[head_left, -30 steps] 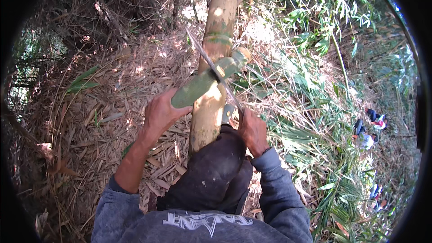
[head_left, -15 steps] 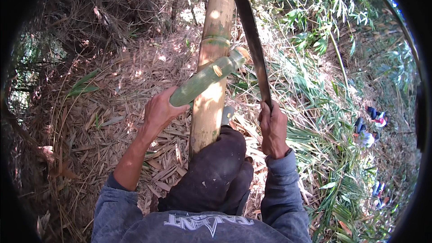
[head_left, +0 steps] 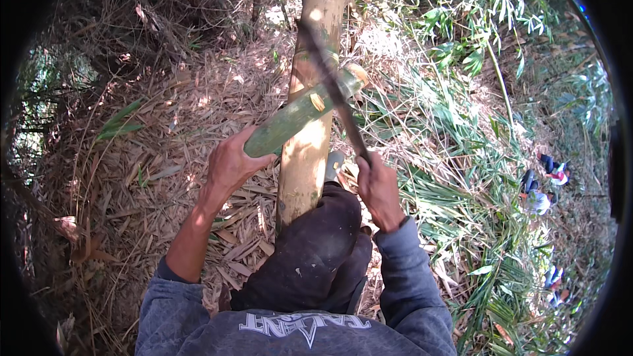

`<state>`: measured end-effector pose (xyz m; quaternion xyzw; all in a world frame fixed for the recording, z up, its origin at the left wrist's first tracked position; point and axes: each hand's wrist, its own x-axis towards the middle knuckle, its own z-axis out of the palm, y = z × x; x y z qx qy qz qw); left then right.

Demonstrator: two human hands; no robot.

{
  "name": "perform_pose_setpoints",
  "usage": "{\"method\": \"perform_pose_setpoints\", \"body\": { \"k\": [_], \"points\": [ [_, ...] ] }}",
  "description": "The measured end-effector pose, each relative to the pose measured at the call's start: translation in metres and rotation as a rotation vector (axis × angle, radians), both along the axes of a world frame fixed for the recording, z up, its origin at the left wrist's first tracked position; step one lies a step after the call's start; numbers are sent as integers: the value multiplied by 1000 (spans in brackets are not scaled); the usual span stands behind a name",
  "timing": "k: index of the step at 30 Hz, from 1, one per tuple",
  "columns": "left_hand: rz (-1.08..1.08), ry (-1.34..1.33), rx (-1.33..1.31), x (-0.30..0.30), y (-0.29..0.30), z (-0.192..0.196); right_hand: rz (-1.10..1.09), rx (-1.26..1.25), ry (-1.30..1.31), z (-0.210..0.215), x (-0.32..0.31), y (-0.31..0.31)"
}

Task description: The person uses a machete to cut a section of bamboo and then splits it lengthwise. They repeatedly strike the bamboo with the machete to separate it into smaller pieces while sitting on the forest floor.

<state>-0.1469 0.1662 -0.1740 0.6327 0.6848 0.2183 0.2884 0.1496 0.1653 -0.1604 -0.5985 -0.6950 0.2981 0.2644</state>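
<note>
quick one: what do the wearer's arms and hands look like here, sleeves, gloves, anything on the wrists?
Both hands are bare, no gloves. The left hand has its blue-grey sweatshirt sleeve pushed up near the elbow, leaving the forearm uncovered. The right hand has the same soft, faded sleeve down to the wrist, with a ribbed cuff. No watch, bands or rings can be made out.

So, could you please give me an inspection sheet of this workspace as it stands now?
Surface: sloping ground strewn with dry bamboo leaves.
Job's things: short green bamboo piece laid across a thick yellowish bamboo pole; long dark blade meeting the piece near its cut end.
Clutter: dead brush upper left.
Hands: left hand grips the green piece's lower end; right hand grips the blade's handle.
Cables: nothing seen.
Surroundings: green bamboo foliage on the right; other people downslope.
</note>
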Motion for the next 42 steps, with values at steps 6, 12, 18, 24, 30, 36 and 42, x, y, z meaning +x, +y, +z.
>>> {"method": "perform_pose_setpoints", "body": {
  "k": [6,12,18,24,30,36,42],
  "points": [
    [14,9,4,4,-3,1,50,-223,156,-17,9,6],
    [15,-25,-19,5,-1,2,35,-380,415,-5,13,0],
    [10,-50,-37,1,1,-2,22,-120,190,13,3,3],
    [3,-29,-25,4,0,0,21,-365,164,-10,11,11],
    [57,59,93,14,-10,-8,43,-540,455,4,14,-2],
    [56,36,-55,20,-4,16,59,214,-50,3,2,-11],
    [51,61,-61,18,-1,24,69,262,-95,12,-10,-5]
  ]
}}
